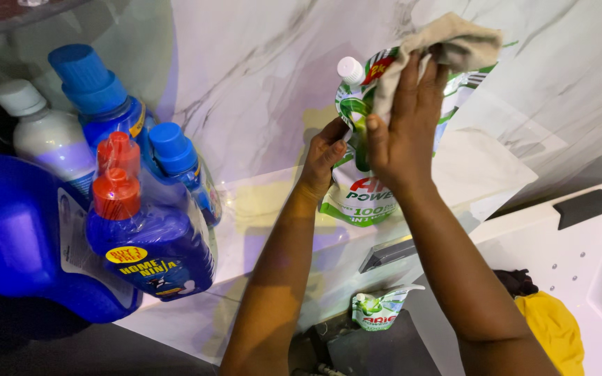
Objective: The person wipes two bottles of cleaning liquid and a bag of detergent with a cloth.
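My left hand [325, 154] grips the edge of a green and white detergent pouch [357, 191] with a white screw cap [349, 69], held upright in front of the marble wall. My right hand [404, 122] presses a beige cloth [447, 49] flat against the pouch's upper front. The cloth covers the top right part of the pouch.
Blue cleaner bottles [149, 237] with red and blue caps stand on a white ledge [259, 209] at left, beside a large blue jug [15, 237] and a white-capped bottle [47, 132]. A second pouch [379, 310] lies below. A white tub [593, 257] with yellow fabric [555, 327] is at right.
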